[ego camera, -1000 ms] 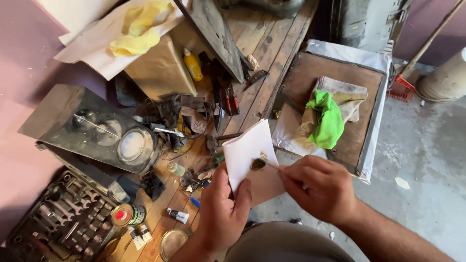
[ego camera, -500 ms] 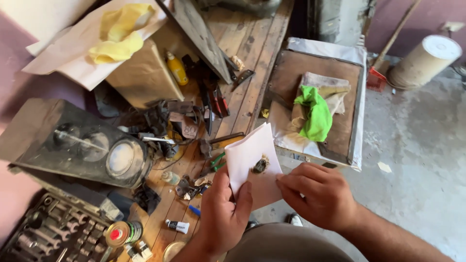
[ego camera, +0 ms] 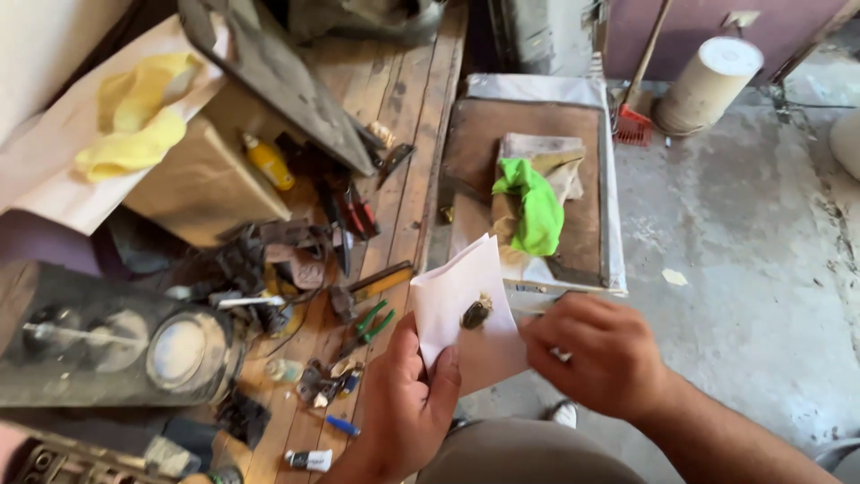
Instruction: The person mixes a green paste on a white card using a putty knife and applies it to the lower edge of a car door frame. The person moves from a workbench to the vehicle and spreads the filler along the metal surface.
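My left hand (ego camera: 403, 403) grips the lower edge of a white sheet of paper (ego camera: 461, 291), held upright over the bench edge. A small dark, rusty metal part (ego camera: 476, 312) rests on the paper's face. To the right, my right hand (ego camera: 598, 354) has its fingers closed at the paper's right edge; something small and white shows between them, but I cannot make out what it is. Both hands hover above my lap, in front of the wooden workbench (ego camera: 408, 116).
The bench holds green-handled pliers (ego camera: 369, 324), red-handled pliers (ego camera: 358, 211), a yellow bottle (ego camera: 266, 163), a yellow cloth (ego camera: 139, 125), a dusty gauge unit (ego camera: 107, 345) and a socket set (ego camera: 63, 462). A tray (ego camera: 573, 116) with a green rag (ego camera: 537, 206) sits right; a white bucket (ego camera: 708, 85) stands on the concrete floor.
The view has shifted left and down a little. The paper stays in my left hand. My right hand has drawn slightly away from the dark part toward the paper's right edge.
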